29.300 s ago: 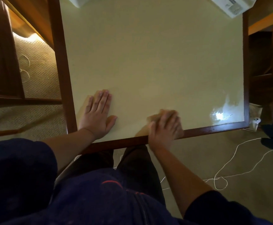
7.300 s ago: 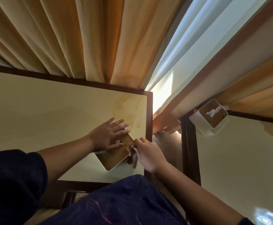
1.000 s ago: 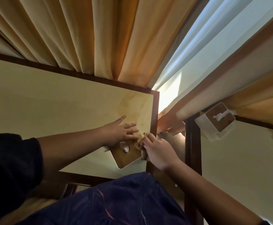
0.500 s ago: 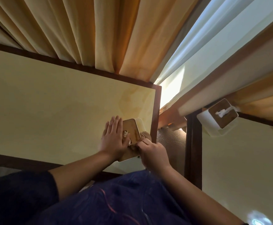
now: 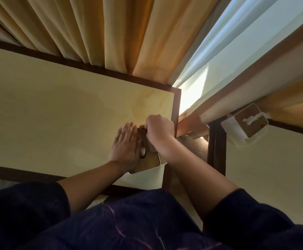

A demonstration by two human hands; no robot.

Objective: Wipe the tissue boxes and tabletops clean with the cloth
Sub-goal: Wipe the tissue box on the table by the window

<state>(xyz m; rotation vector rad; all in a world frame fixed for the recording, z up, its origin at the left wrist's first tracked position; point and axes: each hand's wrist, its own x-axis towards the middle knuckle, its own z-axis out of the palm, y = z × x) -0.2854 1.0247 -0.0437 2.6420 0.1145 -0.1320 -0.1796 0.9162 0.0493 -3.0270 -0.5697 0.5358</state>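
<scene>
The left hand (image 5: 126,150) lies flat, fingers straight and together, on the wooden lid of a tissue box (image 5: 148,162) near the right edge of the near table (image 5: 57,114). The right hand (image 5: 158,131) is curled over the lid's far end, gripping a brown cloth (image 5: 143,131). A second box (image 5: 246,124) stands on the next table (image 5: 273,177).

The left hand (image 5: 126,147) lies flat, fingers straight and together; the right hand (image 5: 158,129) is curled (knuckles up), forearms converging.
</scene>
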